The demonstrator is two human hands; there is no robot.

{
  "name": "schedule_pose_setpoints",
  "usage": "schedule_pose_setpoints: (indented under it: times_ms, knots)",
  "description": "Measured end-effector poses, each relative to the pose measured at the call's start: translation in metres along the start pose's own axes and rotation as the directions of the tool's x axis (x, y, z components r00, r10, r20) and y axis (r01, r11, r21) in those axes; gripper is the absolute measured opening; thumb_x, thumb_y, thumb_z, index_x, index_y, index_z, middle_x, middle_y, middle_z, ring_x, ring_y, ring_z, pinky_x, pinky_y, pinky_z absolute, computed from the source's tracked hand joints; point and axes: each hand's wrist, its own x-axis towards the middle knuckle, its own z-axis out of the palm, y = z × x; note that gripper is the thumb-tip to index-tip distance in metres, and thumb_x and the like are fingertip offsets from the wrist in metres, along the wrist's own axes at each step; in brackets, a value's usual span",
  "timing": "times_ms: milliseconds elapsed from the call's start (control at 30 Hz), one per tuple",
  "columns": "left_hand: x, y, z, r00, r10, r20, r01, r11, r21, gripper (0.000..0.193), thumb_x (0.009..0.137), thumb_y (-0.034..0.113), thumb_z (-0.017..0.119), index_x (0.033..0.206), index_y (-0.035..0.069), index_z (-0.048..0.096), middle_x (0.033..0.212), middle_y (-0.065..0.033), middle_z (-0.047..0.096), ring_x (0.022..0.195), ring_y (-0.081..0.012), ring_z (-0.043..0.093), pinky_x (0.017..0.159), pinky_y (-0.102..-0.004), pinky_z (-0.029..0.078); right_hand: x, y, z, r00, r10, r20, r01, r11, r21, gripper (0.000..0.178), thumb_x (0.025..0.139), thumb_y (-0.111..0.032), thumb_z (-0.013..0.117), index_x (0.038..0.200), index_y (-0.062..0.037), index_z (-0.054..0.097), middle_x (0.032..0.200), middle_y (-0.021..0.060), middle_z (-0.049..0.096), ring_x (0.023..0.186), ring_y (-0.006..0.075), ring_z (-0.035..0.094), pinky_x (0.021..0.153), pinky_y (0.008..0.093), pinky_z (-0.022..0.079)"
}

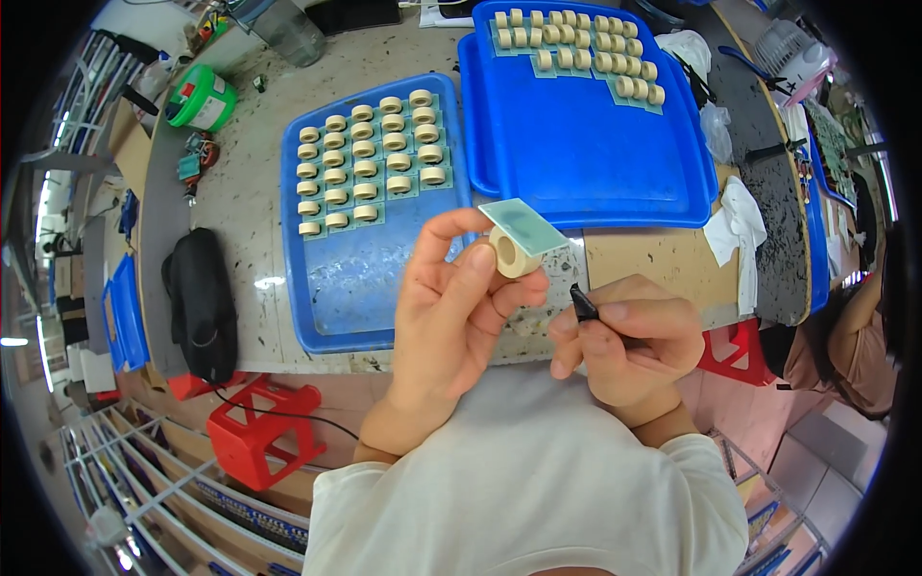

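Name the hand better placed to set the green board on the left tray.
Likely the left hand: it holds the green board, nearer the left tray; the right hand grips a black tool.

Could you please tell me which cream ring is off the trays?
The ring held in the left hand; the other rings sit on the blue trays.

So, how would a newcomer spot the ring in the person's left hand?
Start at the grey bench with the blue trays of rings. Near the middle of the view, the left hand holds one thick cream ring with a flat pale green board. Unlike the rings in the trays, which sit on their boards, it is below its own.
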Motion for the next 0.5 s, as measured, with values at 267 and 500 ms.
schedule_pose_setpoints:
  times_ms: [267,500]
  knots:
    - [-0.0032,-0.0032,-0.0001,1.000,0.005,0.002,-0.004,0.999,-0.042,0.030,0.075,-0.002,0.055,0.101,0.002,0.041,0.095,-0.0124,0.052,0.080,-0.0179,0.057,0.070,-0.0267,0.049,0.0065,0.0018,-0.0002,0.981,-0.119,0.154,0.155,0.956,-0.249,0.024,0.061,0.010,0.065,0.081,0.0035,0.053,0.067,0.0114,0.057,0.052,0.0136,0.055,0.044,0.0222,0.043]
    - [-0.0056,-0.0085,0.0000,0.980,0.196,0.020,-0.197,0.967,0.164,0.035,0.067,-0.010,0.060,0.097,-0.002,0.042,0.093,-0.0107,0.050,0.087,-0.0167,0.054,0.073,-0.0256,0.046,0.0026,0.0059,0.0009,0.987,-0.130,0.092,0.152,0.941,-0.302,0.022,0.062,0.011,0.064,0.079,0.0040,0.052,0.068,0.0126,0.057,0.054,0.0145,0.056,0.045,0.0221,0.044]
